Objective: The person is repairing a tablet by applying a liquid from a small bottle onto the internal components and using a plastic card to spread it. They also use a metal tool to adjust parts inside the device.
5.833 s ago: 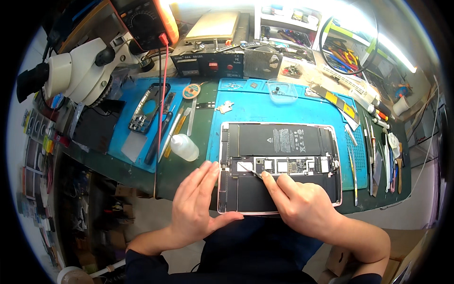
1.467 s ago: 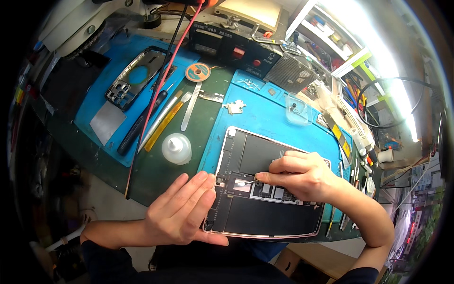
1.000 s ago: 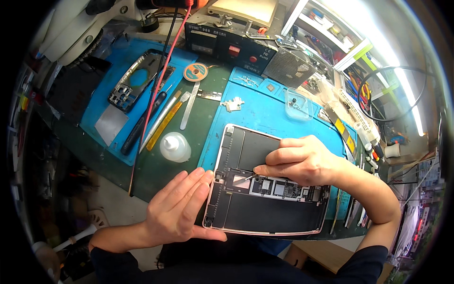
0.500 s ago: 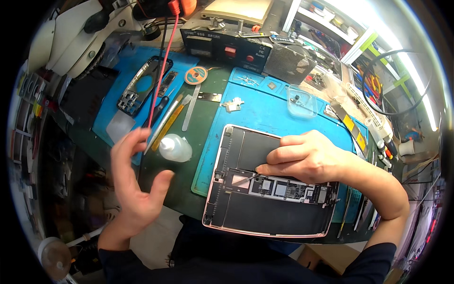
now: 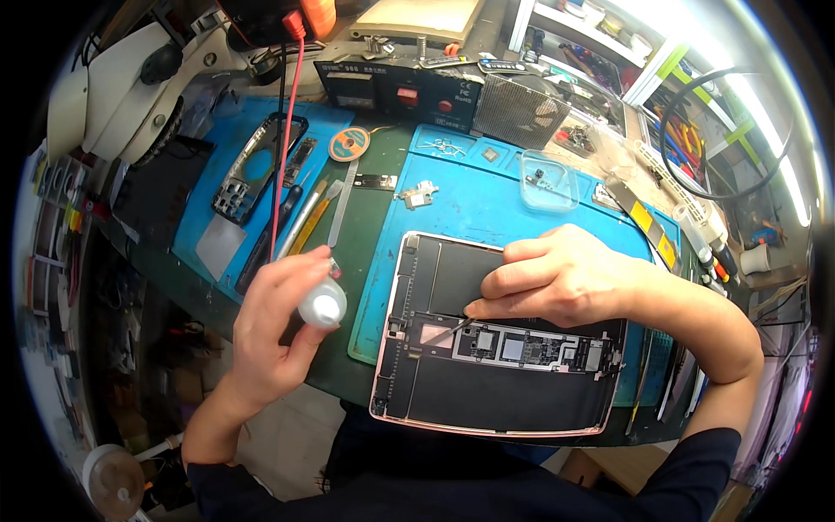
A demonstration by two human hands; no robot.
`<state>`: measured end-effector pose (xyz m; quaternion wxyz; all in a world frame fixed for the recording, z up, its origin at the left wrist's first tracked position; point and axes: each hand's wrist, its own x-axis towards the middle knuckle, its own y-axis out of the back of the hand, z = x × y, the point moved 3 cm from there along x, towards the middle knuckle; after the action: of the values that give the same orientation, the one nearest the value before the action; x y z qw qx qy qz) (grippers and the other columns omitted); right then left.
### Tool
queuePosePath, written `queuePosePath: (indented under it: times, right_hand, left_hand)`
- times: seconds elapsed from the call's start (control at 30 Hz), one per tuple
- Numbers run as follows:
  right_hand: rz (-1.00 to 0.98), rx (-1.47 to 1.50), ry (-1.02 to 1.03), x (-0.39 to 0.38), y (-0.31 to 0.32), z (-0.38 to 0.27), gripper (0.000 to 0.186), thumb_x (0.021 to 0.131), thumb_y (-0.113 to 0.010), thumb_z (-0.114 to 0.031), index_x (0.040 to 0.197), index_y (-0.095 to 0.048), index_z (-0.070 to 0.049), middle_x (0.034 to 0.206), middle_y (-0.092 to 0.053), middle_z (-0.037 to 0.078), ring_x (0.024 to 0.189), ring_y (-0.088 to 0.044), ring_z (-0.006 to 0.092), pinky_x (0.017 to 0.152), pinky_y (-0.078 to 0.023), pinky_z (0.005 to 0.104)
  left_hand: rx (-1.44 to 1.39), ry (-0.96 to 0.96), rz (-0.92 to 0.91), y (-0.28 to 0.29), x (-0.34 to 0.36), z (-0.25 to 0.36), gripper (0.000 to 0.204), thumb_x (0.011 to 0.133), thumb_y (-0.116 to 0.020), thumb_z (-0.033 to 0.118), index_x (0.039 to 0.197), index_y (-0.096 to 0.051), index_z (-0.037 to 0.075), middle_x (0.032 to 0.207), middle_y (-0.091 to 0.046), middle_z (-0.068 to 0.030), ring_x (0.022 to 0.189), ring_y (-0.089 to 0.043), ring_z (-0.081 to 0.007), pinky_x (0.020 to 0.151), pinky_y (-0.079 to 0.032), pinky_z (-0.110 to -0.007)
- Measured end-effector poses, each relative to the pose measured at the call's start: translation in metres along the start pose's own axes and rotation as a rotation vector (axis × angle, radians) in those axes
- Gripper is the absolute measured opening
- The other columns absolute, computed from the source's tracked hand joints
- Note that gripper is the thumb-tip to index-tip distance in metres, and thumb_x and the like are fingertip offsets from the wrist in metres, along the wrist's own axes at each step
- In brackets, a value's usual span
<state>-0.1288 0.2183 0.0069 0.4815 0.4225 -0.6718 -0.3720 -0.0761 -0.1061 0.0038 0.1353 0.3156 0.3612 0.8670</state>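
Note:
My left hand point(image 5: 270, 326) is closed round a small translucent squeeze bottle point(image 5: 315, 302) with a white cap, which is tilted, cap toward me. My right hand point(image 5: 552, 283) pinches a thin pointed metal tool point(image 5: 458, 329); most of it is hidden in my fingers. Its tip is at the pinkish bare patch beside the circuit board point(image 5: 531, 350) of an opened tablet point(image 5: 487, 396). The tablet lies with its dark batteries and board exposed, inside a rose-coloured rim. My right hand covers part of the upper battery.
The tablet rests partly on a blue work mat point(image 5: 474, 204). Beyond it are a small metal bracket point(image 5: 418, 195) and a clear plastic box point(image 5: 549, 181). Leftward lie a solder wick spool point(image 5: 350, 144), hand tools and a phone frame point(image 5: 257, 165). A red cable point(image 5: 283, 174) hangs there.
My left hand, open beside the standing bottle before, has closed round it and tilted it. The right hand stays at the tablet with its tool. The whole view has shifted slightly.

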Motion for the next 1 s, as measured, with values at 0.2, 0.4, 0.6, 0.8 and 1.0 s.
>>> queuePosePath:
  times: [0.2, 0.4, 0.6, 0.8, 1.0]
  right_hand:
    - [-0.002, -0.027, 0.0, 0.0, 0.002, -0.002, 0.043, 0.081, -0.074, -0.008, 0.123, -0.08, -0.014, 0.107, -0.067, -0.004, 0.085, -0.065, 0.0144, 0.058, -0.057, 0.03]
    - [0.0, 0.002, -0.039, -0.001, 0.003, -0.004, 0.032, 0.088, -0.073, -0.013, 0.119, -0.078, -0.012, 0.1, -0.063, -0.002, 0.09, -0.066, 0.018, 0.062, -0.059, 0.0329]
    - [0.015, -0.011, -0.052, -0.004, 0.001, -0.006, 0.031, 0.088, -0.073, -0.014, 0.118, -0.078, -0.013, 0.101, -0.062, -0.002, 0.091, -0.065, 0.0179, 0.062, -0.059, 0.0331]
    - [0.08, -0.051, -0.019, -0.007, -0.006, -0.005, 0.038, 0.085, -0.074, -0.011, 0.122, -0.079, -0.017, 0.105, -0.065, -0.004, 0.084, -0.062, 0.0143, 0.055, -0.052, 0.0301]
    - [0.108, -0.053, -0.011, -0.008, -0.008, -0.004, 0.037, 0.084, -0.075, -0.011, 0.121, -0.08, -0.016, 0.105, -0.065, -0.004, 0.083, -0.062, 0.0149, 0.055, -0.052, 0.0302]
  left_hand:
    - [0.159, -0.164, -0.129, -0.004, 0.013, 0.019, 0.063, 0.076, -0.082, -0.006, 0.137, -0.069, 0.004, 0.127, -0.071, -0.0135, 0.121, -0.069, -0.0343, 0.104, -0.057, -0.045]
    - [0.379, -0.356, -0.193, -0.008, 0.028, 0.037, 0.043, 0.081, -0.076, 0.002, 0.124, -0.075, 0.007, 0.125, -0.072, -0.0108, 0.119, -0.07, -0.0317, 0.101, -0.058, -0.044]
    - [0.47, -0.443, -0.198, -0.016, 0.032, 0.051, 0.041, 0.081, -0.078, 0.006, 0.122, -0.078, 0.009, 0.126, -0.071, -0.0078, 0.121, -0.069, -0.0279, 0.101, -0.058, -0.043]
    - [0.507, -0.472, -0.225, -0.018, 0.036, 0.058, 0.035, 0.084, -0.078, 0.007, 0.119, -0.079, 0.01, 0.126, -0.072, -0.0068, 0.122, -0.069, -0.0263, 0.104, -0.058, -0.043]
    - [0.552, -0.552, -0.245, -0.017, 0.046, 0.061, 0.028, 0.088, -0.074, 0.011, 0.116, -0.08, 0.01, 0.123, -0.073, -0.0045, 0.122, -0.069, -0.0227, 0.108, -0.056, -0.042]
